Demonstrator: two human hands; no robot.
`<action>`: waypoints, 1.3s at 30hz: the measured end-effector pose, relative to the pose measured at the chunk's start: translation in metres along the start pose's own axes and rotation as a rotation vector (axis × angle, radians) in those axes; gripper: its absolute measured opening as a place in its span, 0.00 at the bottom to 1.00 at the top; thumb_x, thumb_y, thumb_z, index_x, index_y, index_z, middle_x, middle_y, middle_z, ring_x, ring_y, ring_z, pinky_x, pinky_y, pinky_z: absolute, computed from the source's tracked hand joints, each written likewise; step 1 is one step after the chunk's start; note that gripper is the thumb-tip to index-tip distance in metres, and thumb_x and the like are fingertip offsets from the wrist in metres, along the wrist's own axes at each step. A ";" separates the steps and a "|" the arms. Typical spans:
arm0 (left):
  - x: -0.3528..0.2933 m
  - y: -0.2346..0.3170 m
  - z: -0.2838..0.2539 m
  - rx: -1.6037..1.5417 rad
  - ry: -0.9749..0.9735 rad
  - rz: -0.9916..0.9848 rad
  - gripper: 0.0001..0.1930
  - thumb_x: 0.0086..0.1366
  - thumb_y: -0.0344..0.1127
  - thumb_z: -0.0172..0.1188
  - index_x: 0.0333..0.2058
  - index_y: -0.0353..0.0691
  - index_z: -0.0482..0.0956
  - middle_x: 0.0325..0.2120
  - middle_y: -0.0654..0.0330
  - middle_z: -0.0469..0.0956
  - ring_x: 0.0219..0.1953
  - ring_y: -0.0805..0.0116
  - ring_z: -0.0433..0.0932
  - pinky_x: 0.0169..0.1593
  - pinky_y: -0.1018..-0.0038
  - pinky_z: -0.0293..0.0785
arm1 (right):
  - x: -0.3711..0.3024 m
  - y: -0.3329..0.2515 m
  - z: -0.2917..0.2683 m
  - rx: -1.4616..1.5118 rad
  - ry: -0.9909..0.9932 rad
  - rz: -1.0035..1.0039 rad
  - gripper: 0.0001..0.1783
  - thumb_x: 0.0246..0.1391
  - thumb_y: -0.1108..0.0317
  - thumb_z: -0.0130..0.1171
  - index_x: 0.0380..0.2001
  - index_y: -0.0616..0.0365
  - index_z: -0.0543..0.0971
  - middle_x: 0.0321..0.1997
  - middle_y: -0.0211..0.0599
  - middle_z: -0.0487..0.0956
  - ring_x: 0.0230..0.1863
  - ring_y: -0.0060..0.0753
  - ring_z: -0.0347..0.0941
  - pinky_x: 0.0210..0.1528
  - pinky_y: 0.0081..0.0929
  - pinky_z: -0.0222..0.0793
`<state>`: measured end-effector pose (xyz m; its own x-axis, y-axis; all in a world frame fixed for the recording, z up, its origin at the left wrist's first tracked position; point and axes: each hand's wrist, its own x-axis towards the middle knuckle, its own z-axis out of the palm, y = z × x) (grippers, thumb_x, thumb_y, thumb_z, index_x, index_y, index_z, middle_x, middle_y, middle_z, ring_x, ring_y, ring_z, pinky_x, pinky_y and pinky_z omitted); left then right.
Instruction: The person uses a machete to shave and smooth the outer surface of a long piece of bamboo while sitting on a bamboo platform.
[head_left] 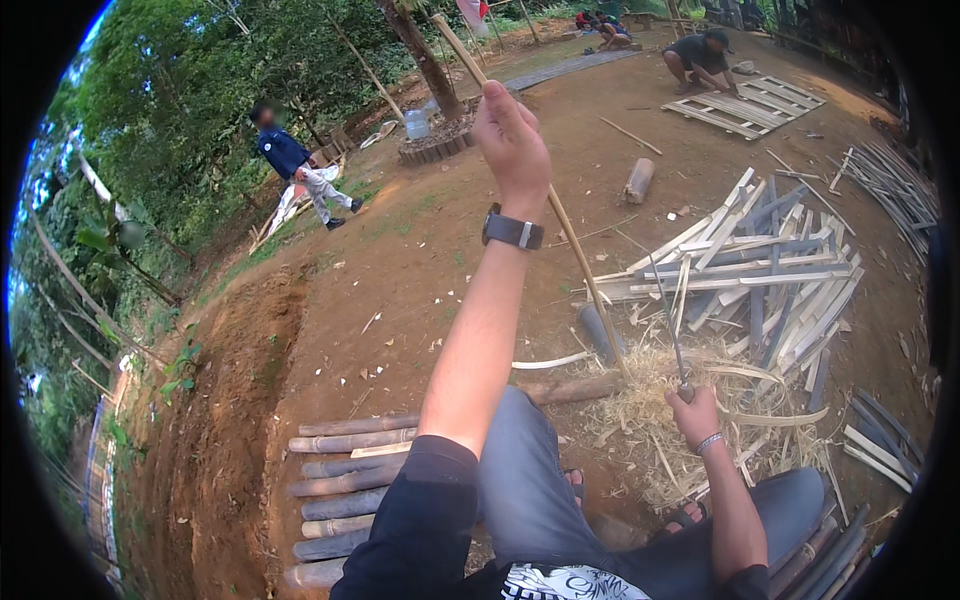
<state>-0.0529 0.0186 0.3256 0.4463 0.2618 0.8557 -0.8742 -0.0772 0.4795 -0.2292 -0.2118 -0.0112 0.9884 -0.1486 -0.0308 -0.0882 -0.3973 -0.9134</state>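
Raised in front of me, my left hand (514,140) is closed around a long, thin bamboo strip (574,245). The strip slants from the upper left down to the shavings, its lower end close to a bamboo log (575,388) on the ground. My right hand (694,416), lower and to the right, grips the handle of a long knife (671,322). Its narrow blade points up and away, to the right of the strip and apart from it. Pale bamboo shavings (640,425) lie heaped around and below the knife hand, near my sandalled feet.
A pile of split bamboo slats (760,270) lies to the right. Several bamboo poles (345,505) lie side by side at lower left, near an earth bank (235,400). One person (300,165) walks at far left; another (700,62) crouches over a slatted bamboo panel (745,108).
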 end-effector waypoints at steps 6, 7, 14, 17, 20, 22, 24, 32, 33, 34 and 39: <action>0.011 -0.021 0.018 0.035 -0.017 0.056 0.31 0.66 0.67 0.35 0.15 0.48 0.52 0.08 0.70 0.52 0.09 0.80 0.52 0.11 0.81 0.46 | -0.009 -0.056 0.037 0.635 -0.199 0.104 0.32 0.63 0.43 0.41 0.18 0.60 0.73 0.09 0.30 0.69 0.08 0.21 0.62 0.10 0.22 0.56; 0.007 -0.023 0.025 0.032 -0.018 0.044 0.31 0.65 0.67 0.34 0.15 0.49 0.51 0.08 0.70 0.52 0.09 0.80 0.52 0.11 0.81 0.46 | -0.006 -0.050 0.053 0.674 -0.199 0.127 0.34 0.64 0.42 0.37 0.20 0.60 0.73 0.09 0.29 0.68 0.08 0.21 0.62 0.11 0.22 0.57; 0.001 -0.004 0.012 0.015 -0.058 -0.106 0.29 0.65 0.68 0.34 0.19 0.49 0.53 0.10 0.70 0.53 0.09 0.79 0.54 0.11 0.81 0.49 | -0.005 0.001 0.130 0.290 -0.051 0.027 0.39 0.60 0.39 0.40 0.13 0.66 0.71 0.09 0.42 0.67 0.13 0.35 0.66 0.20 0.38 0.62; 0.000 -0.001 0.001 -0.003 0.000 -0.154 0.27 0.66 0.66 0.35 0.21 0.49 0.55 0.11 0.69 0.53 0.11 0.77 0.53 0.13 0.80 0.51 | -0.009 -0.007 0.126 0.330 -0.080 0.069 0.39 0.58 0.38 0.42 0.15 0.69 0.70 0.10 0.46 0.67 0.16 0.40 0.67 0.25 0.43 0.62; 0.003 0.001 -0.008 -0.026 -0.005 -0.152 0.27 0.67 0.65 0.34 0.22 0.48 0.55 0.12 0.68 0.52 0.11 0.77 0.52 0.13 0.80 0.50 | -0.011 -0.025 0.125 0.306 -0.157 0.120 0.40 0.59 0.37 0.41 0.14 0.67 0.71 0.11 0.46 0.68 0.15 0.41 0.67 0.24 0.41 0.63; 0.001 0.008 -0.014 -0.008 -0.013 -0.148 0.28 0.66 0.67 0.34 0.21 0.48 0.53 0.12 0.68 0.52 0.11 0.78 0.52 0.13 0.81 0.49 | -0.011 -0.050 0.129 0.339 -0.132 0.044 0.40 0.60 0.37 0.39 0.13 0.65 0.71 0.09 0.44 0.67 0.14 0.39 0.66 0.22 0.41 0.63; -0.004 0.016 -0.012 -0.009 -0.021 -0.168 0.28 0.65 0.68 0.34 0.22 0.48 0.53 0.12 0.68 0.51 0.11 0.78 0.52 0.13 0.81 0.48 | -0.008 -0.073 0.125 0.360 -0.062 -0.121 0.41 0.60 0.35 0.37 0.10 0.62 0.70 0.08 0.40 0.65 0.13 0.35 0.65 0.20 0.40 0.62; -0.016 0.027 0.007 -0.010 -0.042 -0.177 0.28 0.66 0.67 0.31 0.23 0.48 0.52 0.12 0.69 0.51 0.11 0.79 0.51 0.13 0.82 0.48 | -0.017 -0.014 0.135 0.376 -0.160 0.327 0.42 0.60 0.34 0.36 0.07 0.59 0.67 0.06 0.32 0.61 0.10 0.32 0.61 0.17 0.38 0.58; -0.017 0.029 0.009 -0.005 -0.036 -0.184 0.28 0.66 0.67 0.31 0.23 0.48 0.52 0.12 0.69 0.51 0.11 0.79 0.51 0.13 0.82 0.48 | -0.016 -0.026 0.140 0.419 -0.129 0.238 0.42 0.60 0.34 0.36 0.07 0.60 0.68 0.06 0.32 0.62 0.11 0.32 0.62 0.17 0.38 0.58; -0.020 0.029 0.011 -0.001 -0.039 -0.191 0.28 0.66 0.67 0.30 0.23 0.48 0.52 0.12 0.69 0.51 0.12 0.79 0.51 0.13 0.82 0.48 | -0.014 -0.039 0.142 0.456 -0.099 0.149 0.42 0.60 0.34 0.36 0.07 0.60 0.68 0.06 0.33 0.62 0.11 0.32 0.62 0.18 0.38 0.59; -0.021 0.030 0.011 0.007 -0.062 -0.187 0.28 0.67 0.66 0.29 0.23 0.47 0.53 0.12 0.68 0.51 0.12 0.79 0.50 0.13 0.82 0.48 | -0.004 -0.037 0.145 0.518 -0.117 0.133 0.42 0.59 0.34 0.37 0.07 0.61 0.67 0.06 0.35 0.63 0.13 0.31 0.64 0.20 0.38 0.60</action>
<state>-0.0863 0.0004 0.3236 0.6119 0.2123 0.7619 -0.7736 -0.0399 0.6324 -0.2116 -0.0654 -0.0362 0.9827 -0.0541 -0.1771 -0.1697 0.1206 -0.9781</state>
